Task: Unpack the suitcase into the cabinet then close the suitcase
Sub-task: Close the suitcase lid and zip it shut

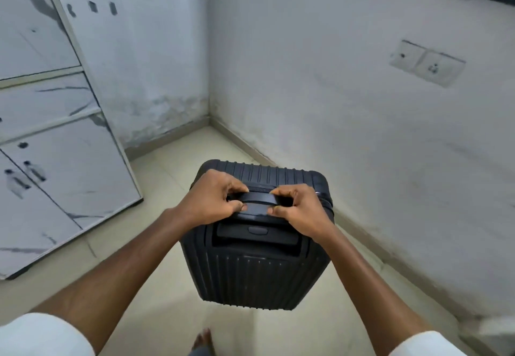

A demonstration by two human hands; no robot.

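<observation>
**Black suitcase held upright by its top handle, both hands on it**

Black and ribbed, the hard-shell suitcase (259, 260) stands upright near the corner of the room, on a pale tiled floor (156, 280). Its shell halves are together and the zip line runs across the top. Whether its base touches the floor cannot be told from above.

Both hands meet on the carry handle (257, 202) at the top of the case. The left hand (214, 198) is clamped on the handle's left end, fingers curled over the far side and thumb on the near side. The right hand (299, 206) grips the right end in the same way, thumb tip pressed on the near edge. The two hands sit close to each other, with a short bare stretch of handle between them. Just below them lies the recessed pull-handle (257, 231), pushed in, with a small button at its middle.

To the left stands the cabinet (64, 166), white with grey marble-like veins, its doors closed and two small dark handles side by side on the lower doors. It is well apart from the suitcase. A wall socket plate (426, 62) sits on the white wall to the right. White sleeves (41, 336) cover the upper arms, and a bare foot (203, 340) shows at the bottom edge.
</observation>
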